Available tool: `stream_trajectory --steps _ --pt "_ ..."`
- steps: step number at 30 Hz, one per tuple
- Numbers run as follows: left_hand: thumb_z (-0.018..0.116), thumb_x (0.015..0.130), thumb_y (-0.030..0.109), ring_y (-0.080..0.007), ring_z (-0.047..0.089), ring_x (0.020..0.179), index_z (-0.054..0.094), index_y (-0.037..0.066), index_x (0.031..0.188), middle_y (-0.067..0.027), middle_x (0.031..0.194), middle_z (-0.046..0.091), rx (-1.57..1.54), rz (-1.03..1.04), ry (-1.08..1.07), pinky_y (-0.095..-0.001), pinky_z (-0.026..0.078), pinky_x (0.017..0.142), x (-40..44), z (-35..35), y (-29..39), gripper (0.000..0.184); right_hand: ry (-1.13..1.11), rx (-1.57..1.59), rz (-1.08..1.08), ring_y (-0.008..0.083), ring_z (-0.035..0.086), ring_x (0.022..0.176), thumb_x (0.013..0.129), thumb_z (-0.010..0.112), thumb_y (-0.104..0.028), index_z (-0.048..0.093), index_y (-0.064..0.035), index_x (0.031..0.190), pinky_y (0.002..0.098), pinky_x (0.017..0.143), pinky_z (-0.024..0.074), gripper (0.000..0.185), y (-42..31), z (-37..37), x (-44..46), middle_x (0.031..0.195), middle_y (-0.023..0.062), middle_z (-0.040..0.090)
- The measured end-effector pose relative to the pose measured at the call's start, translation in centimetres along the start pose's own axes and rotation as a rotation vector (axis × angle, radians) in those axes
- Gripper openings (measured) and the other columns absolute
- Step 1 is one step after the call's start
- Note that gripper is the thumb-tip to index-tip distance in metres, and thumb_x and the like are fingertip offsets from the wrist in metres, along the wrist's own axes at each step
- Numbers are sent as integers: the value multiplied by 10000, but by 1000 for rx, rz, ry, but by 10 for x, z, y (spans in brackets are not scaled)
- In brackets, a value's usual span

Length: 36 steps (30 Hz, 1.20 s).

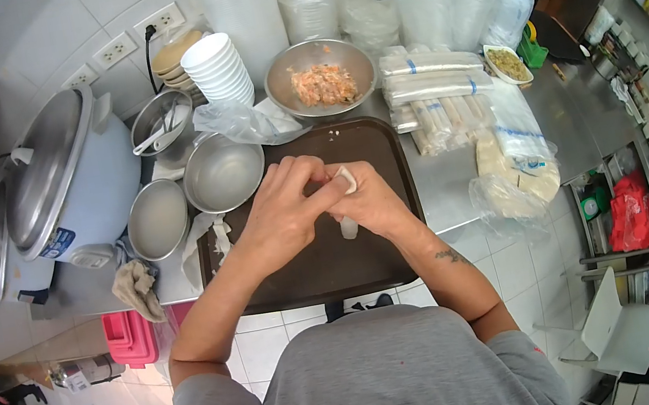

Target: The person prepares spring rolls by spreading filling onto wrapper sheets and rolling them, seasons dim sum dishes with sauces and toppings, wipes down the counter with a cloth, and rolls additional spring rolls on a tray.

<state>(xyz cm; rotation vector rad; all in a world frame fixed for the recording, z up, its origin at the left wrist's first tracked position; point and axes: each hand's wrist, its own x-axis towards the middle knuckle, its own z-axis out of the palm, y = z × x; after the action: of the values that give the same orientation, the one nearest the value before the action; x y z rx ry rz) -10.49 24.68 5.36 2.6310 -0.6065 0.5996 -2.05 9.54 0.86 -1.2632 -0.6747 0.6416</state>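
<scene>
Above the brown tray (311,277), my left hand (284,209) and my right hand (375,198) meet with fingers pinched together. Between them is a thin, pale dough wrapper (348,179), its edge showing by my left thumb. Another pale end hangs below my right palm; the fingers hide the middle, so I cannot tell its full shape. Beyond the tray stands a steel bowl (277,64) holding an orange and whitish chopped filling (325,85). Pale scraps (220,235) lie at the tray's left edge.
Left of the tray are a steel bowl (225,172), a bowl of cloudy liquid (158,220), a crumpled cloth (136,290) and a large rice cooker (67,177). Stacked white cups (218,70) stand behind. Plastic-wrapped packs (438,85) and bagged pale wrappers (521,174) lie on the right.
</scene>
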Motion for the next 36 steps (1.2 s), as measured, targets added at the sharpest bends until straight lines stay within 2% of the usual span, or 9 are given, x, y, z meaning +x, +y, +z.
stream_trajectory --steps 1,4,7,8,11,17,26,29,36 --pt "654 717 -66 -261 536 935 647 103 1059 -86 1053 510 64 24 -68 -382 467 765 3 -6 0 381 -13 -10 31 38 496 583 850 661 -77 626 -52 774 227 501 393 87 -1 3 -1 656 -42 537" --pt "669 741 -11 -270 548 899 598 71 1012 -94 982 509 -210 61 -99 -394 461 741 16 -18 -5 292 -106 -37 102 49 502 570 843 687 -109 643 -48 790 232 494 400 91 -5 1 -5 663 -34 553" --pt "675 806 29 -241 551 786 611 76 1041 -78 900 509 -473 -248 -308 -359 465 680 35 -41 -1 248 -213 -58 155 56 511 559 831 705 -130 646 -46 791 234 492 403 110 -10 -2 -4 669 -25 569" --pt "679 841 87 -251 553 733 582 59 1015 -78 842 527 -428 -159 -383 -361 468 671 40 -41 -9 201 -245 -67 172 58 513 555 826 710 -135 644 -45 789 234 492 404 117 -11 -2 -4 671 -22 573" --pt "672 843 95 -270 576 742 557 43 954 -86 833 557 -403 -5 -509 -361 472 674 45 -32 -22 168 -167 -36 190 59 509 545 815 720 -132 643 -40 787 233 492 404 123 -14 7 -6 670 -22 572" --pt "629 831 15 -320 607 838 575 17 964 -119 884 583 -330 77 -366 -400 480 711 41 -17 -18 144 -146 35 184 74 497 535 809 709 -109 638 -29 766 236 490 393 115 -2 -5 -2 633 -5 551" --pt "551 777 -123 -324 586 1004 629 18 1102 -151 1072 577 -299 32 -187 -385 485 842 21 -3 -16 363 41 177 204 122 499 527 743 586 19 609 -18 750 273 523 411 44 4 -11 6 606 34 537" --pt "538 749 -152 -322 565 1033 631 19 1115 -143 1110 556 -458 -98 -113 -380 476 860 17 1 -17 414 76 88 207 111 494 526 758 598 22 626 -12 800 268 524 410 60 -2 -8 6 606 28 533" --pt "506 728 -178 -331 544 1016 639 47 1100 -135 1095 531 -238 48 -84 -377 463 855 15 10 -18 455 88 104 134 70 482 543 820 632 -67 646 -22 804 238 494 378 49 7 -7 7 625 -13 528"
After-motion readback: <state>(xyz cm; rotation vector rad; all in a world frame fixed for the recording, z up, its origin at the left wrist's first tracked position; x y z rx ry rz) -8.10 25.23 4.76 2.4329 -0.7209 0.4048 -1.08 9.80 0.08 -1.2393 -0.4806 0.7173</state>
